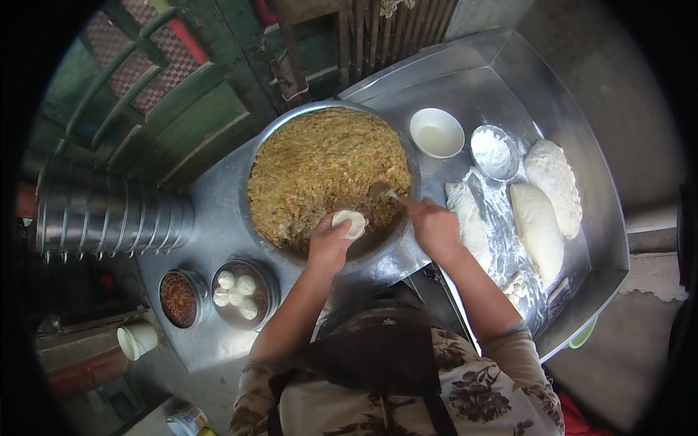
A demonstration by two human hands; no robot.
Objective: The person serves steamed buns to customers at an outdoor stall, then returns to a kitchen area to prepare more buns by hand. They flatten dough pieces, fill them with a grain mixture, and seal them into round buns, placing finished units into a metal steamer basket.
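Note:
A small round dough wrapper [349, 224] rests in my left hand [329, 245], above the near edge of a large metal basin of chopped filling [327, 163]. My right hand [436, 230] grips the handle of a metal spoon [386, 191], whose head is in the filling at the basin's right side. Several white filled buns [246, 284] sit in a round steamer tray [271, 297] left of my left forearm. Long pieces of floured dough [537, 231] lie on the metal worktop to my right.
A white bowl [437, 132] and a metal bowl of flour [494, 152] stand right of the basin. Stacked steamer trays [114, 212] are at the left, with a tin of reddish-brown food [178, 300] nearer. A raised metal rim [611, 218] bounds the worktop's right side.

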